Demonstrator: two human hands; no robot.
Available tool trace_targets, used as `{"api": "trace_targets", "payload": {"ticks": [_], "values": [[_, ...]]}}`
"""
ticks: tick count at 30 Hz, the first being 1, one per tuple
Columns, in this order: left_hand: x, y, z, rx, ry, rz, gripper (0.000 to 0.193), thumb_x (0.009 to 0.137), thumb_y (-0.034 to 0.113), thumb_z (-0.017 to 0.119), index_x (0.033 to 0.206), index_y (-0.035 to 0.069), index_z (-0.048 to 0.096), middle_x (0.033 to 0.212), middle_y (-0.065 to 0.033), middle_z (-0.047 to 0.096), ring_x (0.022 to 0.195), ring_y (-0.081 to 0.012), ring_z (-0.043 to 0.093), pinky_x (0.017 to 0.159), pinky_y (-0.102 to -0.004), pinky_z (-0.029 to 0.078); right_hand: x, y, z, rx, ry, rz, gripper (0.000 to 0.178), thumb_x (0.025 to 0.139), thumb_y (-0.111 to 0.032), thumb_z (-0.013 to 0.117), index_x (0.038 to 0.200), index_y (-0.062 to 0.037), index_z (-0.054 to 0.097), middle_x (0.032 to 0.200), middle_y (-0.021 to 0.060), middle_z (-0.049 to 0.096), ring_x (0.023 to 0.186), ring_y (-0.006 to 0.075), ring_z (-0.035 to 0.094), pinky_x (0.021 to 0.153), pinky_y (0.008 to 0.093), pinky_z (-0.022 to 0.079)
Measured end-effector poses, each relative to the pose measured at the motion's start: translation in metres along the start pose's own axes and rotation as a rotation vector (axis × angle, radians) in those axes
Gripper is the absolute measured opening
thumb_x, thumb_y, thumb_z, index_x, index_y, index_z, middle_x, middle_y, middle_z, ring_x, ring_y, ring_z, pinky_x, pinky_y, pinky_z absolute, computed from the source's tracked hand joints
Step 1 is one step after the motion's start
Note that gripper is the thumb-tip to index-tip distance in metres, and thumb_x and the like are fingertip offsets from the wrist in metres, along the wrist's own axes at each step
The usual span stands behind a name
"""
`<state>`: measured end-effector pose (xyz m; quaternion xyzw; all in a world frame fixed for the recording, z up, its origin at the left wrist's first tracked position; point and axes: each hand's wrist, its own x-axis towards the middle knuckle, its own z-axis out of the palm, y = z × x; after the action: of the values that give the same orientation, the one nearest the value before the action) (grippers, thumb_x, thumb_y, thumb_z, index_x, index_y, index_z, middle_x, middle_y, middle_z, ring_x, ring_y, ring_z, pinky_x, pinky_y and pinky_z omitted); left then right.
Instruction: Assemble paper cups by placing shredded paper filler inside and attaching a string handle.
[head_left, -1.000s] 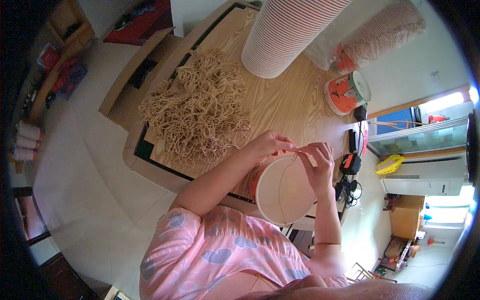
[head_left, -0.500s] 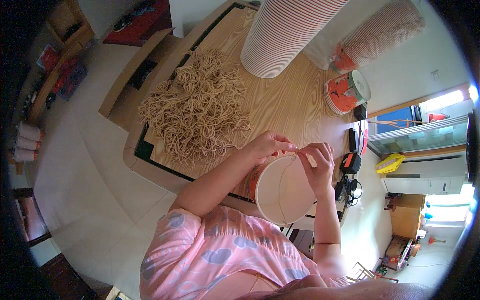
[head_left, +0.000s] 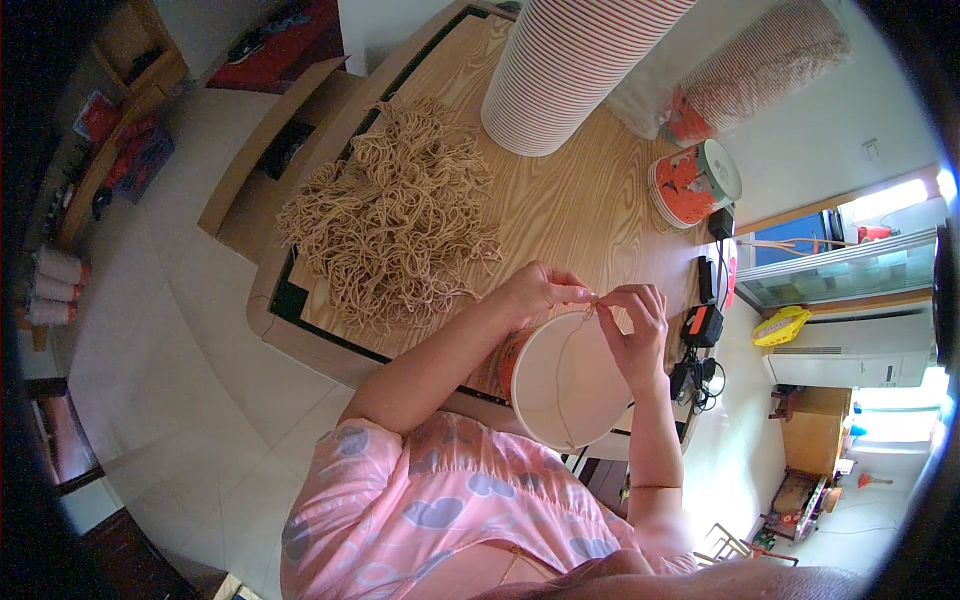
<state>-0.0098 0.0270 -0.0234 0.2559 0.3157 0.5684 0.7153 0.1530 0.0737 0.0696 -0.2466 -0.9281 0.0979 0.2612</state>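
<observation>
A paper bucket (head_left: pixel 545 395), white inside with a red printed outside, lies with its mouth toward me at the table's near edge. A thin tan cord (head_left: pixel 563 375) runs across its opening from the far rim to the near rim. At the far rim my left hand (head_left: pixel 545 294) pinches the cord's end between thumb and finger. Right beside it, my right hand (head_left: pixel 636 322) also pinches the cord, fingertips almost touching the left ones. Whether the cord is knotted there is too small to tell. A big heap of loose tan cords (head_left: pixel 390 215) lies left of the bucket.
A tall stack of white paper buckets (head_left: pixel 575 70) stands at the far side of the wood-grain table (head_left: pixel 560 225). Some red printed buckets (head_left: pixel 690 185) sit at the right, near black power adapters (head_left: pixel 703 325) and cables. A bagged bucket stack (head_left: pixel 765 70) lies behind.
Hardly anything differs. The fingers of both hands shift very slightly at the cord by the rim, and the bucket stays in place.
</observation>
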Motion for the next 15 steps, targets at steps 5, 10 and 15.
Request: {"api": "trace_targets", "payload": {"ticks": [5, 10, 15], "values": [[-0.012, 0.006, 0.018, 0.77, 0.165, 0.396, 0.022, 0.075, 0.015, 0.073, 0.091, 0.002, 0.064, 0.075, -0.0026, 0.065, 0.072, -0.0128, 0.061, 0.067, -0.0281, 0.05, 0.0, 0.01, 0.0, 0.247, -0.095, 0.209, 0.011, 0.074, -0.002, 0.068, 0.082, -0.0063, 0.062, 0.081, 0.0035, 0.06, 0.078, 0.0178, 0.056, 0.072, 0.03, 0.043], [-0.014, 0.006, 0.022, 0.764, 0.21, 0.386, 0.02, 0.074, 0.01, 0.071, 0.089, 0.002, 0.061, 0.075, -0.0051, 0.064, 0.07, -0.0132, 0.061, 0.065, -0.0284, 0.05, 0.006, 0.027, -0.008, 0.559, -0.372, 0.61, 0.007, 0.081, -0.008, 0.065, 0.085, -0.004, 0.061, 0.08, 0.0019, 0.062, 0.075, 0.0105, 0.055, 0.07, 0.0258, 0.045], [-0.016, 0.008, 0.025, 0.706, 0.2, 0.387, 0.019, 0.074, 0.01, 0.071, 0.089, 0.002, 0.061, 0.076, -0.0063, 0.064, 0.07, -0.0133, 0.061, 0.065, -0.0286, 0.05, 0.012, 0.037, -0.009, 0.916, -0.533, 0.72, 0.012, 0.087, -0.014, 0.057, 0.087, -0.0033, 0.061, 0.08, -0.0016, 0.057, 0.075, 0.0082, 0.051, 0.068, 0.0225, 0.041]]}}
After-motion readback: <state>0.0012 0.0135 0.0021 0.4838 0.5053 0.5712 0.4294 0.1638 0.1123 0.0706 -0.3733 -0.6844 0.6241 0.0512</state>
